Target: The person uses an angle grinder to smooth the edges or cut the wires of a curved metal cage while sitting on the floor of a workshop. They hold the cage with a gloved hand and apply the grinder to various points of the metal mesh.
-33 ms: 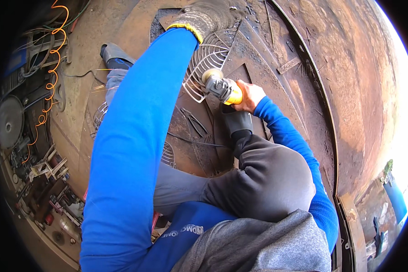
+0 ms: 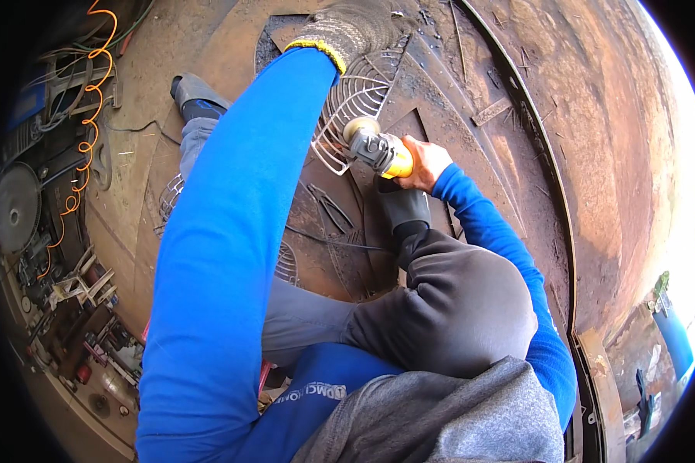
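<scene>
A round wire grille (image 2: 363, 96) of pale curved bars lies on the rusty metal sheet. My left hand (image 2: 351, 32), in a dark knitted glove with a yellow cuff edge, is closed at its far edge; the fingertips blend into the dark background. My bare right hand (image 2: 427, 163) is wrapped around the yellow body of an angle grinder (image 2: 382, 152). The grinder's round disc (image 2: 361, 127) sits at the grille's near bars, close to a bent end loop (image 2: 330, 158). Whether disc and bar touch is hard to tell.
Tongs or pliers (image 2: 332, 207) lie near a dark cable (image 2: 336, 244). Another grille (image 2: 286, 262) is partly behind my left arm. A curved metal rim (image 2: 544, 143) runs along the right. An orange coiled hose (image 2: 91, 123) hangs at left, above cluttered tools (image 2: 93, 285).
Orange spark streaks left of my left arm have faded from there. My hands, the grinder and the grille keep nearly the same places.
</scene>
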Available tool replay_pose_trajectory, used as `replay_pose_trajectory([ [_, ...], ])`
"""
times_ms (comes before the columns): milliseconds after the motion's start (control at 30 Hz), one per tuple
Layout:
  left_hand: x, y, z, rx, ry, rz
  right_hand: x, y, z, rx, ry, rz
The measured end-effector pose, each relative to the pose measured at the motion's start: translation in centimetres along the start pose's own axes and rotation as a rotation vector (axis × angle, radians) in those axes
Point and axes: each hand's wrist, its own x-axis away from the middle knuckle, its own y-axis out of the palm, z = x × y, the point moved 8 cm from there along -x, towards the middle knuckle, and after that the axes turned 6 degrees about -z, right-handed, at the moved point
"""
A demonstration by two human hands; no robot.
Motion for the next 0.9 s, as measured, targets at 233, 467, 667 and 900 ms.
replay_pose_trajectory([
  [233,0.9,-0.8,0.7,0.030,-0.020,0.067,-0.2,0.6,-0.9,0.038,-0.070,0.007],
  [467,1.7,-0.6,0.3,0.053,-0.028,-0.008,-0.1,-0.1,-0.1,0.030,0.005,-0.005],
  [667,2.8,-1.6,1.2,0.129,0.001,-0.018,-0.2,0.0,0.2,0.035,0.027,-0.012],
  [900,3.5,-1.6,0.9,0.076,-0.005,-0.082,0.2,-0.6,2.1,0.020,0.177,-0.041],
])
